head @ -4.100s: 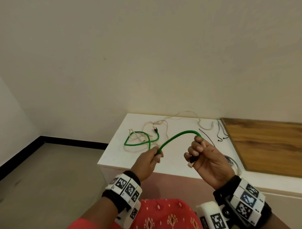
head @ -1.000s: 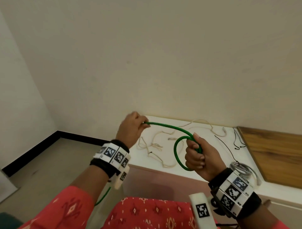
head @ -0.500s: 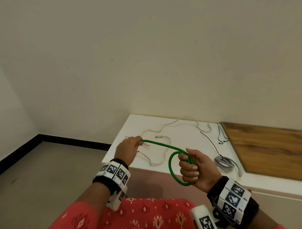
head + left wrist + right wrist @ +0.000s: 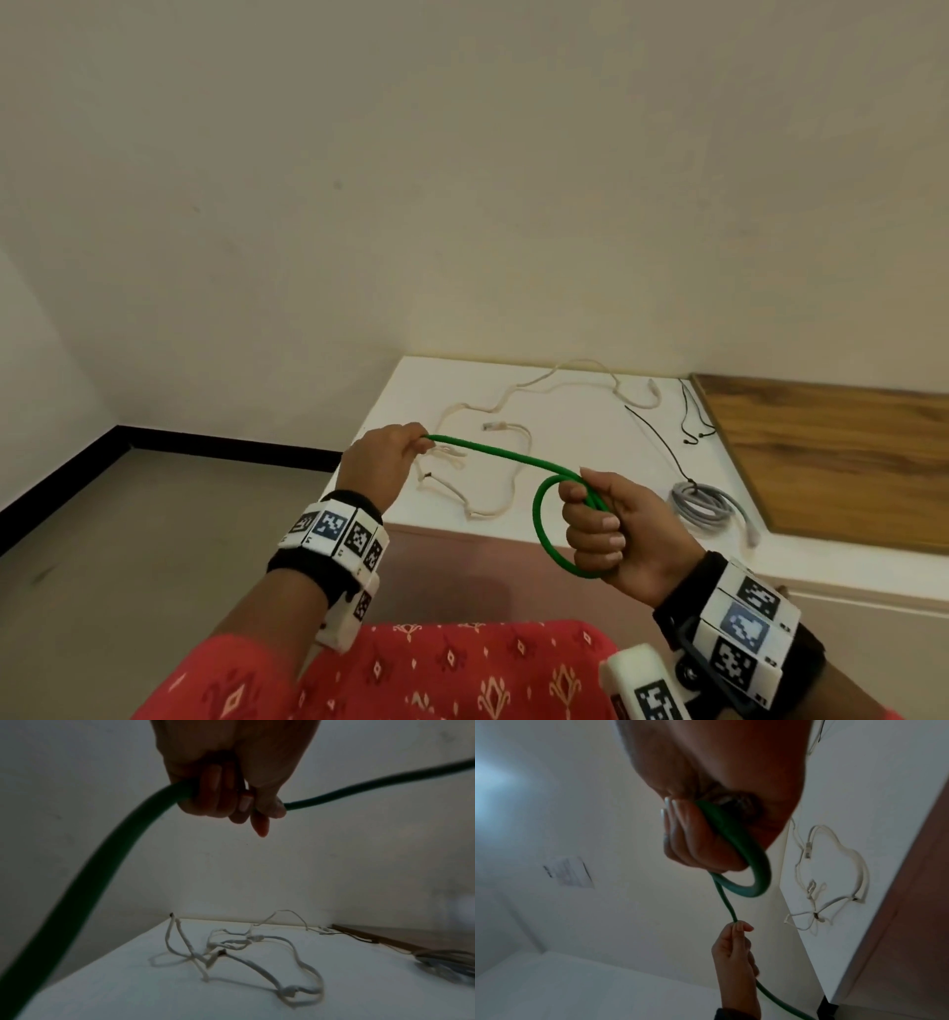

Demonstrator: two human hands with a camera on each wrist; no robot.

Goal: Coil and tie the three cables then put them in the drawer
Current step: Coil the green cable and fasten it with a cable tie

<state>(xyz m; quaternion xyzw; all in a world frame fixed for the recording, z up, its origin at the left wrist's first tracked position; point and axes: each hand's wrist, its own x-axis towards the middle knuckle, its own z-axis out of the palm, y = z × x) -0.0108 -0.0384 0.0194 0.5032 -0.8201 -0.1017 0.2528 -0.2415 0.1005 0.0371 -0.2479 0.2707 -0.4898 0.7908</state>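
Observation:
I hold a green cable (image 4: 493, 452) in the air in front of the white cabinet top (image 4: 580, 437). My right hand (image 4: 611, 529) grips one loop of it (image 4: 746, 850) in a fist. My left hand (image 4: 390, 457) grips the straight run (image 4: 359, 787) to the left, and the rest of the cable (image 4: 85, 880) hangs down past my wrist. A cream cable (image 4: 493, 462) lies loose and tangled on the top (image 4: 231, 949). A grey cable (image 4: 706, 506) lies coiled near the front right edge.
Thin black ties (image 4: 688, 421) lie on the white top beside a wooden panel (image 4: 832, 457) at the right. A plain wall stands behind. Grey floor (image 4: 128, 539) lies to the left, and red patterned cloth (image 4: 436, 673) covers my lap.
The green cable has come off the table, and one loop has formed in my right fist. My left hand has come down and nearer since a second ago, drawing the cable out straight.

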